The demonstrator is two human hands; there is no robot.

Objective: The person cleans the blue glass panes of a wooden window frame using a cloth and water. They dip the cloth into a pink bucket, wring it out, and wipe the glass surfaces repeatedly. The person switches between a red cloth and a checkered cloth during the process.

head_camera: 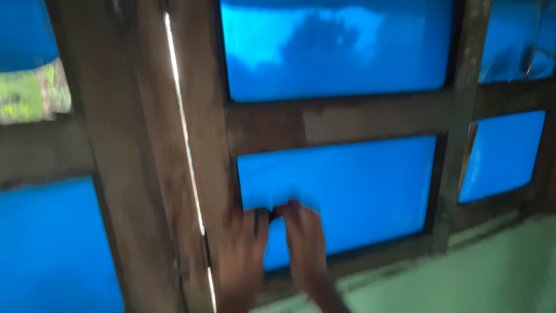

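The left hand and right hand reach up from the bottom edge of the view, close together, fingertips meeting on a blue sheet that covers a lower pane of a wooden window frame. Motion blur hides whether the fingers pinch the sheet or only press it flat; a small pale fold shows just above them, near the pane's left edge.

Going left to right: a blue-covered pane at the lower left corner, with a green gap above it where the outdoors shows; a thick upright post; a bright slit of daylight beside it; the middle panes, upper and lower, both blue; then smaller blue panes at the right edge, above a pale green wall.

Judging by this, nearly every pane is already covered, and the gap at the upper left stays open.
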